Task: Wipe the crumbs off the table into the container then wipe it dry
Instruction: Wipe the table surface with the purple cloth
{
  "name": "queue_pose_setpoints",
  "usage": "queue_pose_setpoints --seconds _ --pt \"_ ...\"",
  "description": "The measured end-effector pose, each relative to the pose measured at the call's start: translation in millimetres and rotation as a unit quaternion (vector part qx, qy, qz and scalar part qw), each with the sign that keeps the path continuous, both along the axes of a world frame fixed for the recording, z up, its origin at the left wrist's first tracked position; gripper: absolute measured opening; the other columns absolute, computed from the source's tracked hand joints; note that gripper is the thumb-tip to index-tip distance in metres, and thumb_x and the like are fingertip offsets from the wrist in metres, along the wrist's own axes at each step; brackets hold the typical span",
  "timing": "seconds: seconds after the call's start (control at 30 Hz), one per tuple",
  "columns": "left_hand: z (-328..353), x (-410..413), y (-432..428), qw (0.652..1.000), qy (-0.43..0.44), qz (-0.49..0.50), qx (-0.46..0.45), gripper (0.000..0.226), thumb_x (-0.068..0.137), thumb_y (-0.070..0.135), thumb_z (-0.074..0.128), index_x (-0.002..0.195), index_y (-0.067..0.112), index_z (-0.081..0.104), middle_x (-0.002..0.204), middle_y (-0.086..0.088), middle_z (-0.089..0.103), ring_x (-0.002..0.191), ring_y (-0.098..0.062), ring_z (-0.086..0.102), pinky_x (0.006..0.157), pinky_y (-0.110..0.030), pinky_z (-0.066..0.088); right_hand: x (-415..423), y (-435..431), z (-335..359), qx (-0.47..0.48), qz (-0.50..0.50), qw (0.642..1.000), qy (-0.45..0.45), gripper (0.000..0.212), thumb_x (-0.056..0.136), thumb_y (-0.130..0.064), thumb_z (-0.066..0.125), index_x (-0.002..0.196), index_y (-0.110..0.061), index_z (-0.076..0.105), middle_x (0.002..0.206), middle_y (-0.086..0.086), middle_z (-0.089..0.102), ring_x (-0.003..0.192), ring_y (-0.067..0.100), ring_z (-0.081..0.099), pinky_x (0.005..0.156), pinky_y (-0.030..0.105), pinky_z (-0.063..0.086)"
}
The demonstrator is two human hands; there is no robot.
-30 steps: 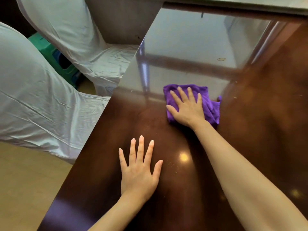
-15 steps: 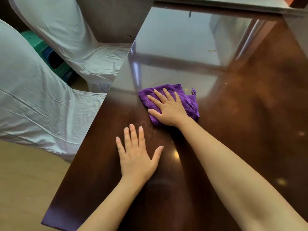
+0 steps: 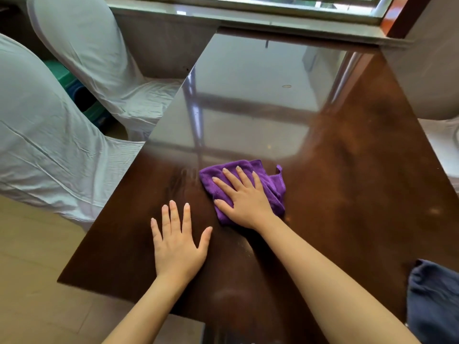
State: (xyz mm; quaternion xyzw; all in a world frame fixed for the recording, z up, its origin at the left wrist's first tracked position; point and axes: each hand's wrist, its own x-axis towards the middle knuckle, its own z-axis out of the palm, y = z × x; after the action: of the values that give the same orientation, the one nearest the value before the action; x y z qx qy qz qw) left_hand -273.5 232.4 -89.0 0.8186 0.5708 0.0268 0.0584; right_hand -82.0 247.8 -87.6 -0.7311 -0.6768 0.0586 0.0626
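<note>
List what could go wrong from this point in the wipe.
1. No container shows in this view, and the right hand is pressing the purple cloth not far from the table's left edge, so crumbs could be pushed onto the floor.
2. Smear streaks lie just left of the cloth; more passes with it may only spread them.
3. The left hand rests flat on the glossy top and may leave prints to wipe again.

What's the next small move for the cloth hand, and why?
Probably sweep the purple cloth toward the near table edge. The right hand lies flat on the cloth, and pale specks show on the dark wood just nearer than it. The left hand rests flat beside that path. No container is in view.
</note>
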Motion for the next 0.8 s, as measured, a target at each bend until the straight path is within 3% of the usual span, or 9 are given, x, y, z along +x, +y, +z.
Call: queue_pose_setpoints --seconds 0.33,0.47,0.6,0.7,0.8 --pt "-12 -5 -24 1.000 0.003 0.003 0.018 0.071 0.090 0.057 0.020 0.147 0.018 0.007 0.158 -0.012 0.005 0.145 -0.024 -0.001 0.117 -0.046 -0.001 -12 -135 0 -0.017 -0.036 0.999 0.024 0.061 0.086 -0.063 0.018 0.142 -0.043 0.004 0.157 -0.010 0.000 0.143 0.018 -0.013 0.111 0.046 -0.017" --pt "-10 -5 -26 1.000 -0.006 0.001 0.013 0.071 0.090 0.057 0.021 0.147 0.017 0.008 0.157 -0.012 0.005 0.145 -0.025 -0.001 0.117 -0.047 -0.001 -32 -198 2 -0.026 -0.013 0.999 0.038 0.059 0.087 -0.065 0.015 0.140 -0.047 -0.003 0.154 -0.013 -0.004 0.143 0.019 -0.015 0.115 0.046 -0.014" --pt "-8 -5 -25 1.000 -0.002 -0.001 0.010 0.071 0.090 0.058 0.020 0.147 0.018 0.007 0.158 -0.011 0.004 0.145 -0.024 -0.002 0.117 -0.046 -0.001 -24 -238 7 -0.008 -0.001 1.000 -0.020 0.058 0.088 -0.063 0.023 0.142 -0.043 0.017 0.152 -0.010 0.023 0.141 0.025 0.016 0.109 0.045 0.003" --pt "-10 -6 -24 1.000 0.001 -0.005 0.015 0.072 0.088 0.060 0.016 0.147 0.018 0.005 0.158 -0.011 0.002 0.145 -0.023 -0.004 0.117 -0.046 -0.002 14 -224 9 -0.021 -0.048 0.999 0.014 0.058 0.085 -0.060 0.026 0.140 -0.044 0.018 0.153 -0.012 0.014 0.144 0.024 0.009 0.114 0.041 -0.004" --pt "-12 -7 -24 1.000 0.001 -0.007 0.023 0.074 0.088 0.061 0.013 0.147 0.017 0.006 0.158 -0.012 0.003 0.145 -0.023 -0.004 0.117 -0.046 -0.002 58 -188 5 -0.024 -0.156 0.987 -0.007 0.057 0.089 -0.055 0.034 0.141 -0.043 0.014 0.157 -0.007 0.009 0.145 0.022 0.004 0.116 0.048 0.002"
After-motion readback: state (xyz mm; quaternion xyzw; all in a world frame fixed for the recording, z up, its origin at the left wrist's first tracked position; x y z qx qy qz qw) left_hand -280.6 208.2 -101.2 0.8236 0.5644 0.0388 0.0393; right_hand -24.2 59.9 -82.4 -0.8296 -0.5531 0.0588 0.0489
